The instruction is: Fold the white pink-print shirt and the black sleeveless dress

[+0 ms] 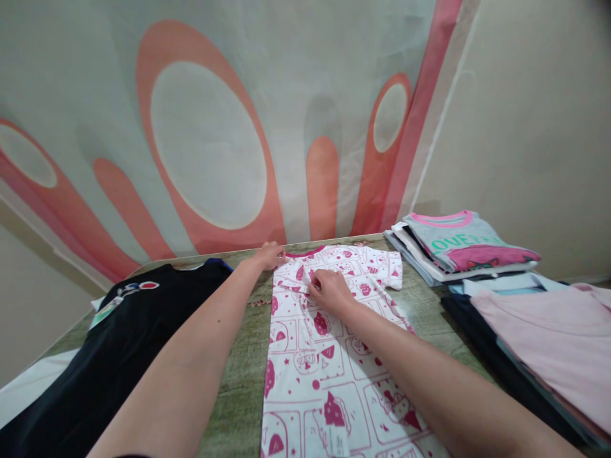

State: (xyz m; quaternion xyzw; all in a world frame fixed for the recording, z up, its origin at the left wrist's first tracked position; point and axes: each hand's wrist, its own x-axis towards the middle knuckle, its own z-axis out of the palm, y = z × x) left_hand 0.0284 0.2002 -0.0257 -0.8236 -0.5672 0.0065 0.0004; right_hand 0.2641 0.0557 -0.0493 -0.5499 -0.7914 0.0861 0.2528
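Observation:
A white short-sleeved shirt [310, 375] with a dark pink cartoon print and a dark pink neckband lies flat in front of me. Its left side is turned inward, so the left sleeve rests over the chest, while the right sleeve [391, 270] is spread outward. At the left shoulder beside the neckband, my left hand [270, 256] is closed on the fabric. My right hand [329, 291] pinches the turned-in sleeve cloth on the chest; its fingertips are partly hidden. My right forearm crosses over the shirt's right side.
Left of the shirt lies a black T-shirt [157, 312] with white cloth [35, 381] beneath it. Folded clothes stand at the right: a stack topped by a grey and pink shirt [470, 238], and nearer, one topped by a pink garment [548, 331]. A printed sheet [296, 83] rises behind the wood-patterned surface [238, 381].

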